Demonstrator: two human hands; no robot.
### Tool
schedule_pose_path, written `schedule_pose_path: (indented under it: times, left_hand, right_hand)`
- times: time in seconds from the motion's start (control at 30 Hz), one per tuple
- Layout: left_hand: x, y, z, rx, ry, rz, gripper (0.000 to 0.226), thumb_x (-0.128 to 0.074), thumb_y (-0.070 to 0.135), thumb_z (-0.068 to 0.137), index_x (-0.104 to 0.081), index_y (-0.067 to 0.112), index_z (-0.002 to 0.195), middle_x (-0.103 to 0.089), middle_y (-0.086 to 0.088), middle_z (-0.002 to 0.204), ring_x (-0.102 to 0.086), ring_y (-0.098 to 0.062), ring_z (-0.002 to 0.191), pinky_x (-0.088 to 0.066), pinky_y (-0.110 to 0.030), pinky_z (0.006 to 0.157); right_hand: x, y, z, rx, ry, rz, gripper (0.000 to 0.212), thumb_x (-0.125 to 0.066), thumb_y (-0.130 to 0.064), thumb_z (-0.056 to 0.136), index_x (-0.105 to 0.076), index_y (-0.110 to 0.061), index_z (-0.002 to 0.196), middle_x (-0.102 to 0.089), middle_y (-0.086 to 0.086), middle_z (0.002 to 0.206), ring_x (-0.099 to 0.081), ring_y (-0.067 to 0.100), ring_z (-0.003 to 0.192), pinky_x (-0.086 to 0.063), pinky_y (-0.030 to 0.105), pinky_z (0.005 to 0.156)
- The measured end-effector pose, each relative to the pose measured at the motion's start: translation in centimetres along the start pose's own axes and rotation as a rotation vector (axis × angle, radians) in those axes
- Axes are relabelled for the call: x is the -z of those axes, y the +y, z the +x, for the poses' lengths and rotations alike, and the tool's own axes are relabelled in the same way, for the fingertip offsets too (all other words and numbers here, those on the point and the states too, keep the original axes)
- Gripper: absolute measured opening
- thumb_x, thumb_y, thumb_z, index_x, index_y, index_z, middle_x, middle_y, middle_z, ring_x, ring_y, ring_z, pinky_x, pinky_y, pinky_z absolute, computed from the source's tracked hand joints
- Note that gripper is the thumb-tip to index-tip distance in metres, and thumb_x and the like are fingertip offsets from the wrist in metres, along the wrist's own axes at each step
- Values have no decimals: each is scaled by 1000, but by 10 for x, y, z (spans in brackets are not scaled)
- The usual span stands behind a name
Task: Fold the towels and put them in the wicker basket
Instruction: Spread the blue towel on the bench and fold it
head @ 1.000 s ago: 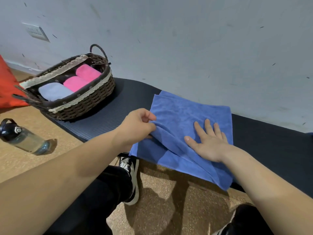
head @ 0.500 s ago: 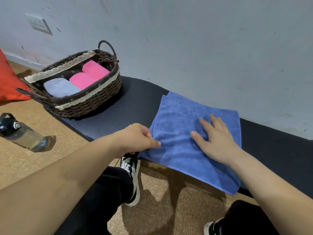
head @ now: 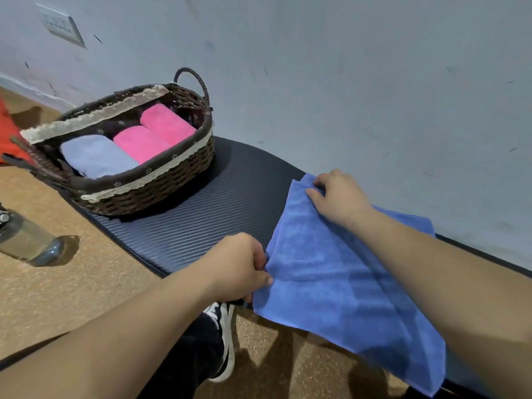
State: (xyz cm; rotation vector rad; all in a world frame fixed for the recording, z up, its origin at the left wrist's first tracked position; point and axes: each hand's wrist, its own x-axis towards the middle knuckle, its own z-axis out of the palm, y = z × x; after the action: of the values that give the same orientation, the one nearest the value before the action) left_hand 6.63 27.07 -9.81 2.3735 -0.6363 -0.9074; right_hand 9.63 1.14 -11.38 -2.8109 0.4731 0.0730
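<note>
Looking like a home room, floor-level setup: black foam mat (head: pixel 224 208) lying on speckled tan flooring (head: pixel 86 298), running along a scuffed painted wall (head: pixel 345 82). Wall socket plate (head: pixel 62 25) sitting up-left of the mat; wicker basket (head: pixel 149 191) of rolled towels (head: pixel 141 144) resting on it, water bottle (head: pixel 26 240) left of it.

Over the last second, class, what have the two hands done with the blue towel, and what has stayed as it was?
The right hand left the middle of the blue towel, where it pressed flat, and moved to grip its far left corner. The left hand still pinches the near left edge. The wicker basket, its three rolled towels and the bottle have not moved.
</note>
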Motion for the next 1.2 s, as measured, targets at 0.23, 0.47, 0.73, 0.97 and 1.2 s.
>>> schedule_pose_path:
  times: [0.23, 0.47, 0.73, 0.97, 1.2]
  left_hand:
    - [7, 8, 2, 54, -55, 46, 17, -70, 22, 82, -71, 4, 82, -76, -3, 64, -69, -14, 57, -50, -22, 52]
    - [12, 13, -1, 108, -95, 47, 15, -65, 16, 78, -69, 3, 84, -77, -5, 67, -75, -17, 65, -52, -27, 52]
    - [12, 16, 1, 146, -122, -29, 17, -59, 9, 85, -63, 12, 101, -79, -8, 72, -77, -15, 62, -63, -37, 73]
    - [16, 13, 2, 138, -84, 99, 17, -70, 20, 80, -66, 13, 94, -78, -5, 73, -75, -17, 65, -54, -29, 53]
    - [-4, 17, 4, 136, 122, 350, 45, -71, 60, 77, -50, 21, 72, -58, 6, 69, -61, -20, 72, -43, -32, 59]
  right_hand:
    - [5, 2, 0, -32, 99, 45, 23, -59, -38, 99, -74, -26, 87, -66, -6, 84, -64, 22, 84, -56, 36, 71]
    - [12, -4, 2, -124, 189, 159, 21, -58, -36, 98, -75, -26, 90, -71, -8, 78, -66, 21, 79, -56, 34, 70]
    - [9, 2, 34, -242, 33, 124, 17, -51, -21, 92, -68, -24, 92, -71, -3, 93, -65, 25, 86, -48, 32, 69]
    - [-3, 8, 43, -195, 34, 380, 31, -67, -51, 90, -73, -21, 84, -73, -8, 87, -68, 15, 88, -55, 33, 79]
    - [-4, 4, 39, -124, 90, 20, 48, -56, -63, 93, -63, -22, 117, -63, 0, 121, -59, 26, 114, -49, 42, 92]
